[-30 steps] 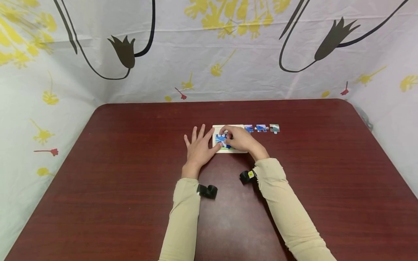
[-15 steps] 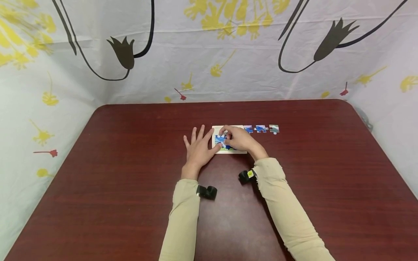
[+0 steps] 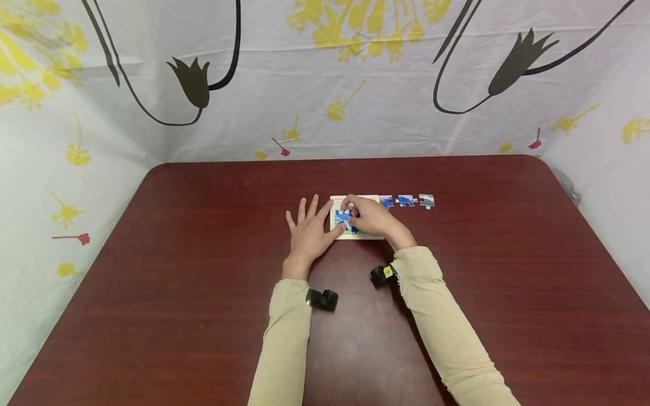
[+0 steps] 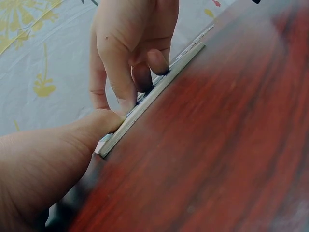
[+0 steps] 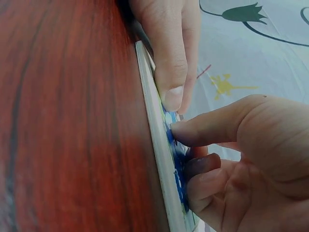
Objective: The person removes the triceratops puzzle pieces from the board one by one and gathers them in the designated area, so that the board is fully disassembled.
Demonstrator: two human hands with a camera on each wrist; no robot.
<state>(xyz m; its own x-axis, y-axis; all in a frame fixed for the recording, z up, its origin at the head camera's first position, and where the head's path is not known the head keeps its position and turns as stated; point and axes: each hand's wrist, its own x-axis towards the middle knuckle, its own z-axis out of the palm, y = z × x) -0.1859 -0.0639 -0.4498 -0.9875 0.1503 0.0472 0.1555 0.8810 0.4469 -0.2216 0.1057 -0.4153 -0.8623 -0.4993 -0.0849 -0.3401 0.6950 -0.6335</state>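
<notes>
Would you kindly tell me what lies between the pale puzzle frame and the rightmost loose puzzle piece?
The head view shows two other pieces in a row between the puzzle frame and the rightmost piece.

A shallow puzzle tray [image 3: 359,237] with a pale, wood-coloured rim lies flat on the dark reddish bench [image 3: 178,254]. Blue pieces [image 3: 343,217] sit inside its left part, with some green along the near edge; much of the right part is hidden. Three loose pieces lie flat in a row off the tray's far right corner: a blue piece [image 3: 386,201] nearest, a blue-and-lilac piece [image 3: 405,200], then a greenish piece [image 3: 427,200], its knob pointing toward the near side.
</notes>
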